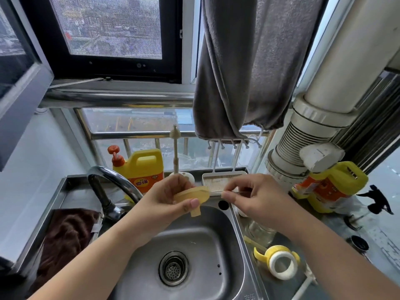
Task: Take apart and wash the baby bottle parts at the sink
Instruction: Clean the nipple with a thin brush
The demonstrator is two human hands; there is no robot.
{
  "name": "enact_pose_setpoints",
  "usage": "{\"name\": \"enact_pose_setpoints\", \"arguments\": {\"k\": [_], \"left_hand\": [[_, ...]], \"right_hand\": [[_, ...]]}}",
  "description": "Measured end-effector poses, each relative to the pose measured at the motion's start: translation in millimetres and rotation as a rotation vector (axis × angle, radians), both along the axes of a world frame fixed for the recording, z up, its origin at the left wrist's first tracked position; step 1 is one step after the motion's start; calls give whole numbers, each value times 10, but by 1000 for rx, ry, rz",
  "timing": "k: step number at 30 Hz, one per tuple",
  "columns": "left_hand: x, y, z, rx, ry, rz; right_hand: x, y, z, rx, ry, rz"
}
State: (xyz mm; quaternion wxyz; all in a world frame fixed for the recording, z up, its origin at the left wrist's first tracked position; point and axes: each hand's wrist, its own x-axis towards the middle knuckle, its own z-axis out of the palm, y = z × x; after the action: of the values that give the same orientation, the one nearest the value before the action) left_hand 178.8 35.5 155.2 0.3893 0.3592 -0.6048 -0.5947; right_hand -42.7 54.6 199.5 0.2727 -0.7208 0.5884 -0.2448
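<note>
Head view: over the sink (201, 241), the left hand (166, 197) grips a yellowish silicone nipple (191, 197), while the right hand (253, 197), just beside it, pinches a thin straw (231, 192) between its fingertips.

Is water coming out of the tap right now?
No, the tap is dry and no stream falls into the sink below it.
</note>
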Motion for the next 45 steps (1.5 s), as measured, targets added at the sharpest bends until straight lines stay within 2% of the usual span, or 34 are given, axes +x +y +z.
{"name": "enact_pose_setpoints", "arguments": {"k": [5, 13, 17, 23, 27, 32, 39, 45], "left_hand": [[-115, 13, 38, -51, -182, 111], [-58, 16, 43, -168, -364, 106], [21, 23, 63, -114, -270, 81], [-55, 9, 66, -97, -264, 52], [24, -18, 84, -47, -178, 110], [-61, -25, 85, -67, -226, 156], [9, -14, 94, -21, -107, 105], [-81, -11, 117, -187, -374, 115]], "right_hand": [[151, -15, 2, -42, 65, 46], [209, 12, -24, -60, 166, 77], [52, -14, -15, 21, 74, 33], [230, -73, -8, -77, 98, 114], [36, -84, 12, -1, 81, 45], [170, -97, -14, -65, 71, 58], [97, -58, -5, -5, -17, 54], [322, -87, -20, -91, 106, 100]]}}
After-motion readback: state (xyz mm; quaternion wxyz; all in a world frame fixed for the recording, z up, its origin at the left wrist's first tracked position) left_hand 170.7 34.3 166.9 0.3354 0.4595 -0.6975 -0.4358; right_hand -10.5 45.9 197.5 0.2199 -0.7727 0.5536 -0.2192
